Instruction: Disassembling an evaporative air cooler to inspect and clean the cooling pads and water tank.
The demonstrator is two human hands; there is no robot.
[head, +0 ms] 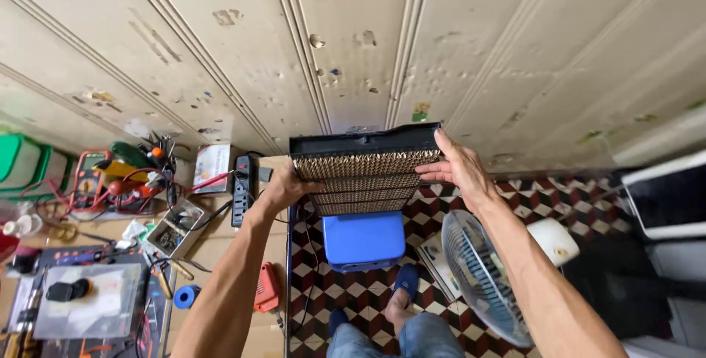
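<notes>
I hold a black-framed panel with a brown honeycomb cooling pad [364, 174] up in front of me, tilted away. My left hand [283, 190] grips its left edge, and my right hand [456, 165] grips its right edge with fingers on the pad face. Below the panel stands a blue plastic stool [364, 240] on the red, white and black tiled floor [353, 295]. My feet in dark slippers show at the bottom.
A workbench [220, 244] at left carries a multimeter [88, 178], a black power strip [241, 190], a parts box, tape and an orange tool [266, 288]. A white fan grille [478, 273] lies at right. Cream metal shutter doors [353, 41] stand ahead.
</notes>
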